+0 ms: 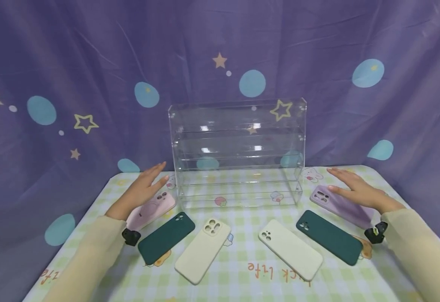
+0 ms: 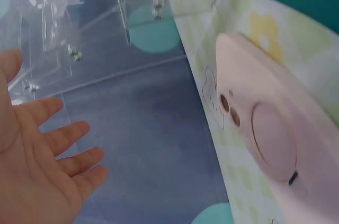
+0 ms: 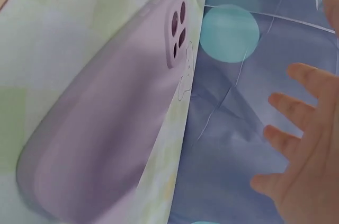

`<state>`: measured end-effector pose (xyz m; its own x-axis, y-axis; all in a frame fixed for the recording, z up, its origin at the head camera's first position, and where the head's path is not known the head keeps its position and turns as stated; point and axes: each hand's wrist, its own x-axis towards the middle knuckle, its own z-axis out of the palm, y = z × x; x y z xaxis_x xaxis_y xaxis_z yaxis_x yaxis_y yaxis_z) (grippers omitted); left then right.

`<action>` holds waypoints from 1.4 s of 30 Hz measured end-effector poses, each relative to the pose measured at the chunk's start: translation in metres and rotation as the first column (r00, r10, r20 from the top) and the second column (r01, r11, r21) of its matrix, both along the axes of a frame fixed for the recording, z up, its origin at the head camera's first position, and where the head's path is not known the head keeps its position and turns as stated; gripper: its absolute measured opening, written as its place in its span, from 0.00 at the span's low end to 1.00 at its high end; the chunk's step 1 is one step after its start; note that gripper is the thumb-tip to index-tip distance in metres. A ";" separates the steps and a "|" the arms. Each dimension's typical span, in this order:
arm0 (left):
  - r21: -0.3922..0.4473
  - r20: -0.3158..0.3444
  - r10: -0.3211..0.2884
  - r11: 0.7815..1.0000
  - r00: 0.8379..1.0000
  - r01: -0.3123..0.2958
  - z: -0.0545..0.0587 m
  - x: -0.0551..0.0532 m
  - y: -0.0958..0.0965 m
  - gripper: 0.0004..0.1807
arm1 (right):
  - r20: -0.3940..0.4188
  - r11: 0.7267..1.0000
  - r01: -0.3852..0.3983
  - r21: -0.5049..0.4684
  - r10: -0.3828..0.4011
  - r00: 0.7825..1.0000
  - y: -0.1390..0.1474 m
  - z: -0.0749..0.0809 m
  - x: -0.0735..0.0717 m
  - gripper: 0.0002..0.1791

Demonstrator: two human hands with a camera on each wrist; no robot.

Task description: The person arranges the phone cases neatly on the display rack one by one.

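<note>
My left hand [image 1: 138,193] hovers over the pink phone case [image 1: 152,212] on the left, fingers extended and holding nothing. Over the purple phone case [image 1: 342,207] on the right hovers my right hand [image 1: 359,193], its fingers straight and spread in the right wrist view. Closer to the middle lie two dark green phone cases, a left one [image 1: 167,238] and a right one [image 1: 329,238]. Between these are two cream phone cases, one left [image 1: 203,253] and one right [image 1: 291,251]. Behind them stands a clear acrylic tiered rack [image 1: 239,144].
A green-and-white checked cloth [image 1: 239,235] with printed pictures and lettering covers the table. Close behind the rack hangs a purple curtain [image 1: 197,46] with stars and blue spots. Each wrist carries a small black device, left [image 1: 131,237] and right [image 1: 376,233].
</note>
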<state>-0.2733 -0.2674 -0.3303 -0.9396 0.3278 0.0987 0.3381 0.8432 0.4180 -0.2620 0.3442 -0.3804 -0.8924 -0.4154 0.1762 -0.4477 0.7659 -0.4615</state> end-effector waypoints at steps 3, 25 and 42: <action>0.036 -0.004 -0.016 0.999 1.000 0.016 0.000 0.002 0.005 0.35 | 0.031 0.999 0.002 -0.054 0.000 1.000 0.005 0.002 0.000 0.35; 0.281 0.073 0.012 0.959 0.997 -0.032 -0.016 0.012 0.020 0.38 | 0.333 0.928 0.004 -0.371 0.129 0.934 0.022 -0.026 -0.030 0.28; 0.403 -0.063 0.074 0.914 0.995 -0.042 -0.022 -0.004 0.033 0.22 | 0.388 0.931 -0.064 -0.360 0.212 0.897 0.025 -0.048 -0.038 0.37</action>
